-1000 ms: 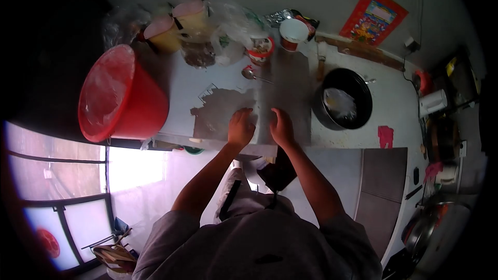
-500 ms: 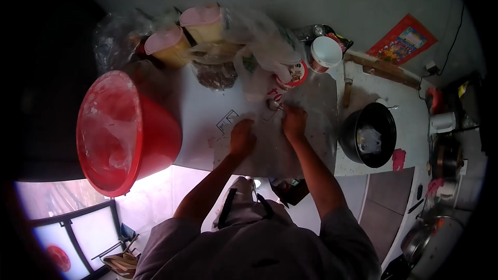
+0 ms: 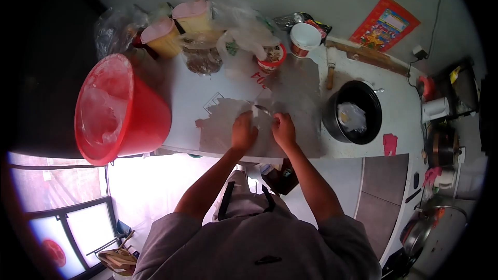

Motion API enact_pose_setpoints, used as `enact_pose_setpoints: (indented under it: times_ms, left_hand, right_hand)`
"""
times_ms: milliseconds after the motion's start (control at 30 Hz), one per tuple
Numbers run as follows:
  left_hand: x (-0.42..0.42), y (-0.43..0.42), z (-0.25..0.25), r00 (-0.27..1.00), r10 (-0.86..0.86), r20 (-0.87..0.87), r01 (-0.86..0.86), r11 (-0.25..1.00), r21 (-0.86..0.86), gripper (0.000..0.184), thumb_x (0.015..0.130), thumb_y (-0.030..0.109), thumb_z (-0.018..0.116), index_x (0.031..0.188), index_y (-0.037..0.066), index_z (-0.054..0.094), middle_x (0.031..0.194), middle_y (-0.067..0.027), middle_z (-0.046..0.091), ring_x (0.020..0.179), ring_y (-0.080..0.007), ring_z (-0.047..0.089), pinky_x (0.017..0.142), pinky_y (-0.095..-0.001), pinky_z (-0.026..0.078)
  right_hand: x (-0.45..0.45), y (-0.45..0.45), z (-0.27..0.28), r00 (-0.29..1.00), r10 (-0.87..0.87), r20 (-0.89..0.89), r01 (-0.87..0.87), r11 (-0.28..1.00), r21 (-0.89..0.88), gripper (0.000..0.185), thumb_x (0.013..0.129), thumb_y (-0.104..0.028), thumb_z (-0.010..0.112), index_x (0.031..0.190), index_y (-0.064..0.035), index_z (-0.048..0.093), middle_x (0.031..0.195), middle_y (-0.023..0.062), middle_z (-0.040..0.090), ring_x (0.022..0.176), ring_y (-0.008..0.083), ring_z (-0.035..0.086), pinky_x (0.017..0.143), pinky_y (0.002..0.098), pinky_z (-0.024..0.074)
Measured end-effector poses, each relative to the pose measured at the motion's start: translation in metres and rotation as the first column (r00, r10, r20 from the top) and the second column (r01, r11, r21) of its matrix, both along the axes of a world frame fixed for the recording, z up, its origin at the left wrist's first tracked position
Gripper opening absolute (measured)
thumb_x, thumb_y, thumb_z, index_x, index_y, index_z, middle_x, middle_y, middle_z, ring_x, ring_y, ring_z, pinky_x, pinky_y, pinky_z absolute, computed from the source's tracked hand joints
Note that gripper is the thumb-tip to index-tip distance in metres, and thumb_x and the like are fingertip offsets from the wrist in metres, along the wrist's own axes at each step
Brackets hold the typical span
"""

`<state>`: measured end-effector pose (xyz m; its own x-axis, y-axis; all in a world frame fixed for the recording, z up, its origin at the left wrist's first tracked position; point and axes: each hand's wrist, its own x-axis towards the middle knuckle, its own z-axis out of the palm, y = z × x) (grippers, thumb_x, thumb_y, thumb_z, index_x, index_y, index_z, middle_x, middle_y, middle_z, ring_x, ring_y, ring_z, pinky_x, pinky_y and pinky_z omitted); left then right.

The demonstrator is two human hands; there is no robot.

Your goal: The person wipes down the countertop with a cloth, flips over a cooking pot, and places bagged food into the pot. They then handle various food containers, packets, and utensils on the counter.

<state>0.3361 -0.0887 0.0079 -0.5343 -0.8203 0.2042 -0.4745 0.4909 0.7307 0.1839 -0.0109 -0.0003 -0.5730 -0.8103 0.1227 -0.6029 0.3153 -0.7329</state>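
Note:
My right hand (image 3: 284, 129) is closed around the handle of a small metal spoon (image 3: 263, 109), whose bowl points left toward my other hand. Close beside it, my left hand (image 3: 244, 132) is curled, with something small and pale at its fingertips that I cannot make out. Both hands are over the near part of the table, above a greyish sheet (image 3: 306, 103). Beyond them stands a red-rimmed tub (image 3: 273, 64) with brownish contents. A clear bag of brown stuff (image 3: 203, 62) lies to its left.
At the left edge stands a large red bucket (image 3: 150, 111). Yellow containers with pink lids (image 3: 165, 39) and plastic bags line the back. A white tub (image 3: 305, 39) stands behind. On the right are a black pot (image 3: 332, 119) with a bag inside and a wooden-handled brush (image 3: 330, 75).
My right hand has brought the spoon left and nearer to me, away from the tub and up to my left hand. The whole view has shifted slightly.

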Motion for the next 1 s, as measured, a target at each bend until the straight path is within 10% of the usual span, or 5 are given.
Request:
enact_pose_setpoints:
  times_ms: [633,1000]
  left_hand:
    - [-0.042,0.206,0.009,0.963,-0.266,0.043,0.264,0.964,0.039,0.01,0.073,0.013,0.063,0.081,0.008,0.068,0.082,-0.0104,0.068,0.086,-0.0326,0.062,0.081,-0.0429,0.048]
    - [-0.047,0.239,0.006,0.863,-0.433,0.262,0.412,0.902,0.133,0.016,0.078,0.023,0.064,0.089,0.014,0.071,0.085,-0.01,0.065,0.086,-0.0309,0.062,0.08,-0.0438,0.047]
  right_hand:
    - [-0.024,0.24,0.028,0.903,0.093,-0.42,-0.035,0.989,0.144,0.011,0.075,-0.009,0.066,0.082,-0.0162,0.068,0.087,0.0038,0.059,0.096,0.0247,0.055,0.108,0.0538,0.0248]
    - [-0.031,0.268,0.019,0.866,0.24,-0.439,-0.182,0.968,0.171,0.006,0.075,-0.011,0.065,0.077,-0.0153,0.069,0.087,0.0025,0.057,0.103,0.0232,0.053,0.113,0.0546,0.0197]
